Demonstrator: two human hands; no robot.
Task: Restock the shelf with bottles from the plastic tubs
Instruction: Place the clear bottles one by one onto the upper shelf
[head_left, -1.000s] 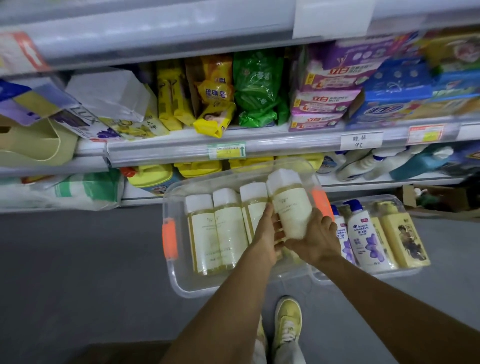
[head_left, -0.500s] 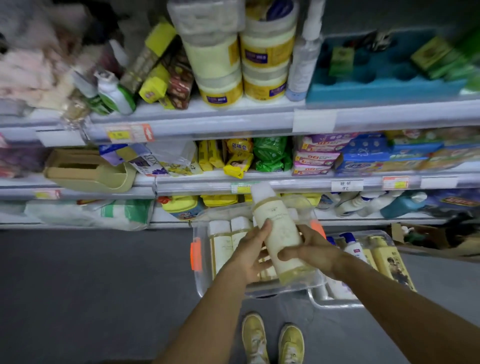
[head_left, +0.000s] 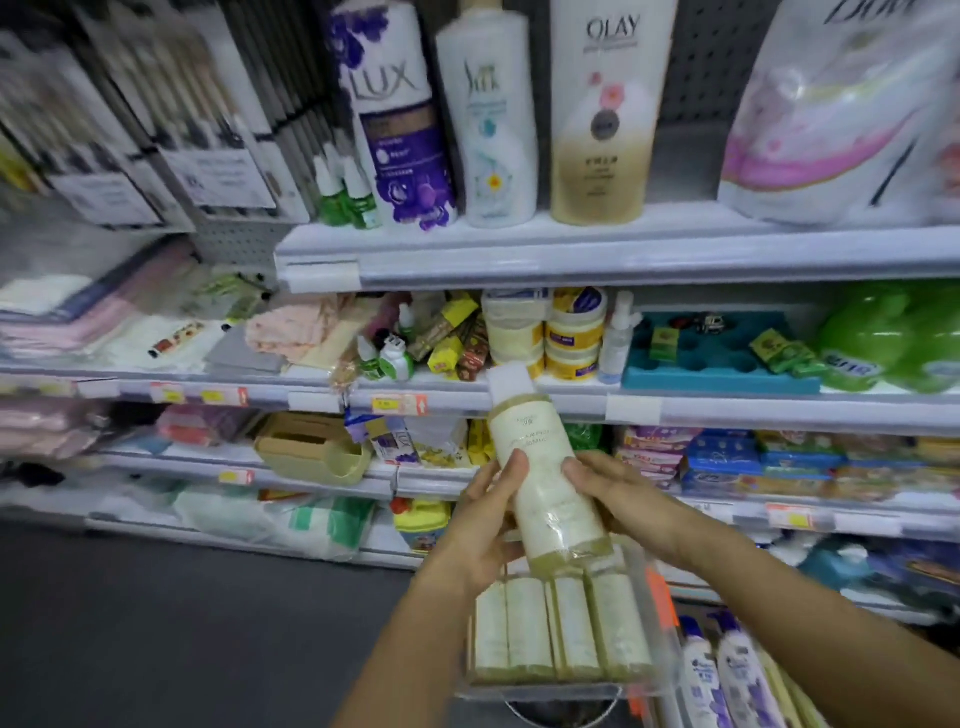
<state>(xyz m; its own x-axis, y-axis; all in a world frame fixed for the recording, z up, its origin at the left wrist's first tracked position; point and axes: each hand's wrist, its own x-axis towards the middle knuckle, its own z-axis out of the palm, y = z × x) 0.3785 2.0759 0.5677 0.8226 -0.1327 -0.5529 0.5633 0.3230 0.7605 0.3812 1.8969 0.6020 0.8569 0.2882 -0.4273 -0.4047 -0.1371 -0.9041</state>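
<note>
I hold a pale yellow-green bottle (head_left: 540, 467) with a white cap upright between both hands, in front of the shelves. My left hand (head_left: 485, 525) grips its left side and my right hand (head_left: 618, 499) its right side. Below it a clear plastic tub (head_left: 660, 670) with orange latches holds several more bottles of the same kind (head_left: 561, 629). A second tub to the right is mostly out of frame; its white shampoo bottles with blue caps (head_left: 727, 670) show. The top shelf (head_left: 597, 249) carries tall bottles: Lux (head_left: 400, 119), a white one (head_left: 491, 124) and Olay (head_left: 602, 119).
The middle shelf (head_left: 727, 410) holds stacked cream jars (head_left: 571, 332), a small spray bottle (head_left: 615, 338), a blue tray (head_left: 722, 358) and a green pack (head_left: 898, 338). Lower shelves hold soap packs and a beige holder (head_left: 317, 447). Grey floor (head_left: 182, 623) lies to the left.
Both hands have lifted the bottle up out of the tub. My view has tilted upward, so the top shelf with the tall bottles has come into sight.
</note>
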